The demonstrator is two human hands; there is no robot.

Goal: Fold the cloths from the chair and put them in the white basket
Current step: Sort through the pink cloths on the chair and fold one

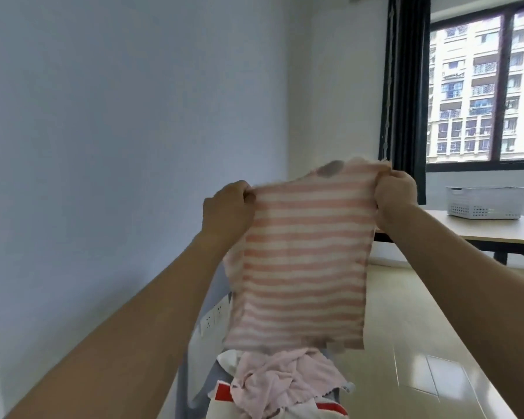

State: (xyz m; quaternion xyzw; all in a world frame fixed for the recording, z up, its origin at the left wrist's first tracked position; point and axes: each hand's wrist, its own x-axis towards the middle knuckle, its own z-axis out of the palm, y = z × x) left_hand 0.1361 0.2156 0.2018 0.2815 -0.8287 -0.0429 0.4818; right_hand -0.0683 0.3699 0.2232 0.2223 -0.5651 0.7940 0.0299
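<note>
A pink-and-white striped cloth hangs spread out in the air in front of me, with a grey patch near its top edge. My left hand pinches its upper left corner and my right hand grips its upper right corner. Below it, a heap of cloths, pale pink on top with white and red pieces under it, lies on the grey chair. The white basket stands on a table at the right, far from both hands.
The light wooden table with dark legs stands under a window with a dark curtain. A white wall runs along the left, with wall sockets low down. Glossy floor tiles lie between the chair and the table.
</note>
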